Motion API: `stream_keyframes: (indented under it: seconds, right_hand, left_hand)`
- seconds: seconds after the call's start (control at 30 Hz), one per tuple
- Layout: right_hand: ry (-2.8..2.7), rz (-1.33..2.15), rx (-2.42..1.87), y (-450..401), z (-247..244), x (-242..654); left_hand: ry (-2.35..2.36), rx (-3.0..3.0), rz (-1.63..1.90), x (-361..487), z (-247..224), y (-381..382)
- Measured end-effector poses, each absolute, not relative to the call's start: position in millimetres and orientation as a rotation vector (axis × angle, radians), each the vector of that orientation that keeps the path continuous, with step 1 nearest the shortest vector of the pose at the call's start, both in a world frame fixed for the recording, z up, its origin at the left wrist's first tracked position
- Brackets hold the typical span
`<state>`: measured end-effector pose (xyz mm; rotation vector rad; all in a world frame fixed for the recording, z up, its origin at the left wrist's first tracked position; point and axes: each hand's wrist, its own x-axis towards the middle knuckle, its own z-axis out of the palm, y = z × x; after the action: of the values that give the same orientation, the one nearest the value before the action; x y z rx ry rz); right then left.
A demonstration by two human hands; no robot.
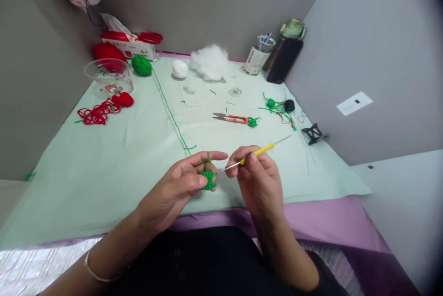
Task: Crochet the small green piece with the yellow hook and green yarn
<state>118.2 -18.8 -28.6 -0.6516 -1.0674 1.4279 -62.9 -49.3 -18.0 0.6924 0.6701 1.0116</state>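
Note:
Between the thumb and fingers of my left hand (183, 180) is a small green crocheted piece (208, 180). Green yarn (170, 111) runs from the green ball (141, 65) at the back left down to my left hand, and a strand loops over its raised index finger. My right hand (258, 178) grips a crochet hook (265, 149) by its yellow handle. The hook's metal tip points left and meets the right edge of the green piece. Whether a loop sits on the tip is too small to tell.
Orange-handled snips (231, 118) lie beyond my hands. Red yarn (95, 114) and a clear tub (128, 79) are at left. White stuffing (211, 62), a white ball (180, 69), a pen cup (256, 58) and a phone (285, 61) stand behind; green scraps (277, 108) lie right.

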Motion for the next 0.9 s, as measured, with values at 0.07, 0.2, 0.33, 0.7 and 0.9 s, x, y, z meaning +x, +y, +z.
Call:
stream_keyframes:
  seconds: [0.07, 0.2, 0.33, 0.7, 0.9]
  right_hand:
    - [-1.072, 1.445, -0.621, -19.8, -29.5, 116.5]
    - [-1.269, 1.238, -0.652, -26.3, -34.3, 114.0]
    - [-1.287, 1.195, -0.681, -27.6, -36.2, 114.9]
    - [-1.072, 1.478, -0.622, -22.7, -26.6, 114.6]
    - [-1.201, 1.413, -0.636, -21.2, -26.1, 120.7]
  left_hand:
    - [0.744, 0.754, 1.056, -61.5, -20.0, -51.5]
    - [0.84, 0.882, 1.114, -58.6, -23.4, -55.5]
    - [0.889, 0.933, 1.098, -60.2, -22.0, -55.0]
    - [0.984, 0.989, 1.139, -63.9, -16.3, -53.8]
    - [1.012, 1.029, 1.114, -65.5, -15.2, -53.3]
